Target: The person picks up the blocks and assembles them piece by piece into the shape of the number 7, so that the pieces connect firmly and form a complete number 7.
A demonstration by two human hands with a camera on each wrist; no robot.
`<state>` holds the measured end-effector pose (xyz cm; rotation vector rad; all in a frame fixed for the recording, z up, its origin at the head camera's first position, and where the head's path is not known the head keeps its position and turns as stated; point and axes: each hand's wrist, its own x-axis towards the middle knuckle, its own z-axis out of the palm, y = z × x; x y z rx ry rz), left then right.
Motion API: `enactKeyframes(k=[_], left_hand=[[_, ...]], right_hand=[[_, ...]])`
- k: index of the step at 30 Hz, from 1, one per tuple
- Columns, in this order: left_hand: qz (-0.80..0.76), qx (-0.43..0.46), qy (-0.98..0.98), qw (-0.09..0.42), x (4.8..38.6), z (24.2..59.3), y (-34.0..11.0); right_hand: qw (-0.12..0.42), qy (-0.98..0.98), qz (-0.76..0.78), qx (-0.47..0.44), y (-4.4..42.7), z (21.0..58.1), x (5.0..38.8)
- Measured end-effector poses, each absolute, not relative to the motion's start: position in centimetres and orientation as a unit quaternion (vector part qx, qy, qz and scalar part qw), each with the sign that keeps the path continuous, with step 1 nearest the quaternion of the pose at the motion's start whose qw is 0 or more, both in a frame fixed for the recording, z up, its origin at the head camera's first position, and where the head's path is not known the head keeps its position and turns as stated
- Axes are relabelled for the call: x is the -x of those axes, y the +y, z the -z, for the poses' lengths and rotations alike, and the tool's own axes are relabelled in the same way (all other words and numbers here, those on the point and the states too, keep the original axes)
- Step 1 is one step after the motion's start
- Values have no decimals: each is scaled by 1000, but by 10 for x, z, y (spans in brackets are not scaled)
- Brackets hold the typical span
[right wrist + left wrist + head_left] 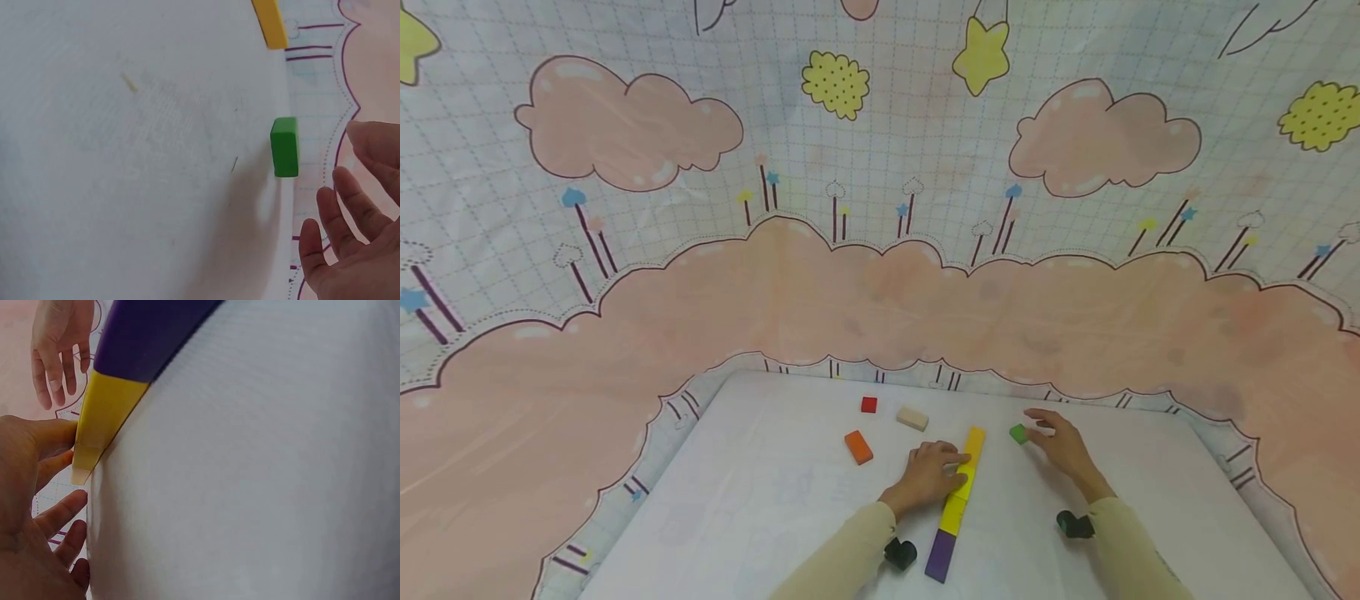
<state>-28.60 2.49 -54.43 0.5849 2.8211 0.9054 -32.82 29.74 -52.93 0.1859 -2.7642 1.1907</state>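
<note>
On the white table [737, 500], a block row [955, 510] runs forward (slightly rightward), left fingers [949, 457] extended, right fingers [337, 220] parted.

Head view: bright, even, diffuse light; both wrist views dimmer and greyer.
Soft-edged shadow [234, 237] spreads over the white tabletop [125, 187] by the green block [286, 150] in the right wrist view; faint sheen on the patterned sheet [475, 475], near left.

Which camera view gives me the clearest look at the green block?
The right wrist view: the green block appears largest there and nothing covers it, with the right hand off to one side. The head view shows it small, close beside that hand. The left wrist view doesn't show it.
</note>
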Motion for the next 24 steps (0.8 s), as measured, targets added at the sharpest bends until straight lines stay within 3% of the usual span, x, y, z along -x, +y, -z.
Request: enactKeyframes(k=[15,24], left_hand=[[-298,-190,934,60,288,546,26],[-297,-196,933,56,288,545,25]], right_hand=[[-21,-918,-397,0,301,537,331],[-17,-921,-389,-5,300,543,334]])
